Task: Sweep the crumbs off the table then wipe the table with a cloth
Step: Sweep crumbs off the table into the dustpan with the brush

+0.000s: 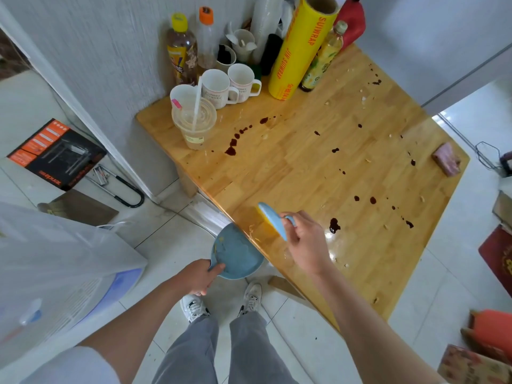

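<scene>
Sweeping stage, cloth stage not yet begun.

- Right hand: fingers curled round the handle of a small blue brush, its yellow bristles down on the counter at the near edge, angled to push debris outward.
- Left hand: grasping the handle of a blue dustpan, held just below and against the counter edge so that swept matter falls in; a few bits already lie inside.
- Crumbs: a small heap at the edge beside the bristles; more pale crumbs are scattered across the far and right parts of the counter.
- Dark spills: drops and blots across the wood, a judgement being that they need the wipe.
- Cloth: pinkish, folded, at the counter's right edge, well apart from both hands.
- Mugs, bottles and a yellow wrap roll: grouped at the far corner.
</scene>
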A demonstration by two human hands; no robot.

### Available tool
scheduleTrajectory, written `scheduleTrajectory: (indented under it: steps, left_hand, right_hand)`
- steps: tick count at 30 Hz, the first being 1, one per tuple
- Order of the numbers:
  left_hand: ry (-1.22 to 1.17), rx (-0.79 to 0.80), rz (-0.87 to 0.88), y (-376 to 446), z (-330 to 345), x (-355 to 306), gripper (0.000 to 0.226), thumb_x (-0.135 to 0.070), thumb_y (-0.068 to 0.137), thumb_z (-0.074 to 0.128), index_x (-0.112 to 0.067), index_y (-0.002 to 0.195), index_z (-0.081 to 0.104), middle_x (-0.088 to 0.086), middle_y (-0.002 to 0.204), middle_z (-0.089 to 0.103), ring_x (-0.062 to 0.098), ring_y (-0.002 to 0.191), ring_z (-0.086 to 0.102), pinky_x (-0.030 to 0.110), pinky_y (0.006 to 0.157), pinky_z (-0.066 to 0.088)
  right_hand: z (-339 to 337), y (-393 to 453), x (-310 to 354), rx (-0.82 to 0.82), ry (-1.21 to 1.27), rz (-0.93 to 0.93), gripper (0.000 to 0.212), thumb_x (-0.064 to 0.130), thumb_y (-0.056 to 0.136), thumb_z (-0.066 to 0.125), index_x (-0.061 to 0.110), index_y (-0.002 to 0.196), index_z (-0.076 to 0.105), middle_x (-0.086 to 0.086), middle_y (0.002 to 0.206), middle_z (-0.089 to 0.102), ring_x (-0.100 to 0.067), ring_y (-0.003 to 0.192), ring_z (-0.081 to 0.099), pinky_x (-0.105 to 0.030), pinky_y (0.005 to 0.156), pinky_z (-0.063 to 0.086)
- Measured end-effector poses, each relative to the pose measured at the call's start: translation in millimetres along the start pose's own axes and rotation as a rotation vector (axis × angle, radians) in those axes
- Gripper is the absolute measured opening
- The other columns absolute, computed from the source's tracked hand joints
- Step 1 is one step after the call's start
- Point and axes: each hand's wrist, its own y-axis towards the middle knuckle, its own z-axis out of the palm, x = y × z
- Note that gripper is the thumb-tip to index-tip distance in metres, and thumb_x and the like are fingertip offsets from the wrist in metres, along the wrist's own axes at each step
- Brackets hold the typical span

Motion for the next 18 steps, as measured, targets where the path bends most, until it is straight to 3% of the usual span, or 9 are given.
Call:
scheduleTrajectory:
  steps: [3, 6, 9, 11, 12, 14, 16, 18]
  left_hand:
    - [-0.054, -0.001, 0.006, -1, 7, -4, 0.057, -0.06, 0.098, 0.046, -0.013, 0.065, 0.05, 0.0, 0.049, 0.051, 0.014, 0.04, 0.05, 0.021, 0.046, 0.044]
    - [-0.045, -0.011, 0.002, -4, 8, -7, 0.057, -0.059, 0.099, 0.046, -0.014, 0.063, 0.049, -0.003, 0.045, 0.051, 0.013, 0.039, 0.05, 0.023, 0.049, 0.045]
    - [0.019, -0.019, 0.003, -7, 10, -11, 0.057, -0.058, 0.1, 0.042, -0.015, 0.064, 0.05, -0.001, 0.045, 0.053, 0.012, 0.041, 0.052, 0.024, 0.055, 0.047]
    - [0.034, -0.023, 0.002, -10, 12, -13, 0.056, -0.056, 0.101, 0.042, -0.014, 0.066, 0.049, -0.001, 0.046, 0.053, 0.012, 0.041, 0.051, 0.023, 0.054, 0.046]
    - [0.043, -0.028, 0.002, -11, 14, -14, 0.055, -0.056, 0.101, 0.042, -0.014, 0.067, 0.049, 0.0, 0.049, 0.053, 0.013, 0.042, 0.052, 0.024, 0.054, 0.045]
    - [0.07, -0.039, 0.004, -14, 17, -13, 0.053, -0.054, 0.102, 0.043, -0.014, 0.068, 0.047, 0.004, 0.055, 0.053, 0.017, 0.047, 0.052, 0.027, 0.056, 0.043]
    - [0.093, -0.045, 0.003, -18, 23, -13, 0.051, -0.052, 0.102, 0.044, -0.014, 0.068, 0.048, 0.007, 0.061, 0.052, 0.019, 0.053, 0.051, 0.03, 0.06, 0.042]
    - [0.116, -0.041, -0.001, -21, 35, -13, 0.049, -0.05, 0.102, 0.044, -0.017, 0.068, 0.051, 0.005, 0.061, 0.054, 0.018, 0.054, 0.052, 0.03, 0.06, 0.043]
  right_hand:
    - [18, -23, 17, 0.158, 0.061, -0.069, 0.019, 0.007, 0.101, 0.057, 0.003, 0.111, 0.073, -0.001, 0.094, 0.066, 0.004, 0.049, 0.043, -0.008, 0.048, 0.032]
    - [19, -28, 19, 0.136, 0.128, -0.038, 0.019, 0.009, 0.102, 0.057, 0.005, 0.111, 0.073, -0.002, 0.094, 0.066, 0.006, 0.049, 0.046, -0.007, 0.052, 0.031]
    - [11, -17, 11, 0.032, 0.082, -0.03, 0.02, 0.005, 0.101, 0.057, 0.002, 0.113, 0.073, -0.009, 0.097, 0.067, -0.004, 0.05, 0.049, -0.022, 0.047, 0.042]
    - [12, -19, 11, 0.095, 0.086, -0.053, 0.021, 0.006, 0.102, 0.056, 0.003, 0.115, 0.072, -0.008, 0.098, 0.067, -0.014, 0.053, 0.051, -0.035, 0.049, 0.047]
    - [14, -25, 13, 0.145, 0.102, -0.073, 0.021, 0.008, 0.102, 0.056, 0.004, 0.115, 0.072, -0.005, 0.099, 0.066, -0.013, 0.055, 0.053, -0.035, 0.051, 0.048]
    - [13, -39, 12, 0.166, 0.139, -0.084, 0.021, 0.011, 0.102, 0.055, 0.008, 0.114, 0.072, 0.004, 0.096, 0.063, -0.003, 0.054, 0.05, -0.024, 0.053, 0.044]
    - [1, -53, 3, 0.068, 0.18, -0.019, 0.02, 0.012, 0.102, 0.054, 0.01, 0.112, 0.072, 0.012, 0.097, 0.06, 0.003, 0.056, 0.051, -0.01, 0.056, 0.037]
    - [-23, -66, -16, -0.044, 0.191, 0.07, 0.02, 0.014, 0.103, 0.054, 0.014, 0.111, 0.073, 0.013, 0.1, 0.064, 0.002, 0.061, 0.057, -0.007, 0.059, 0.038]
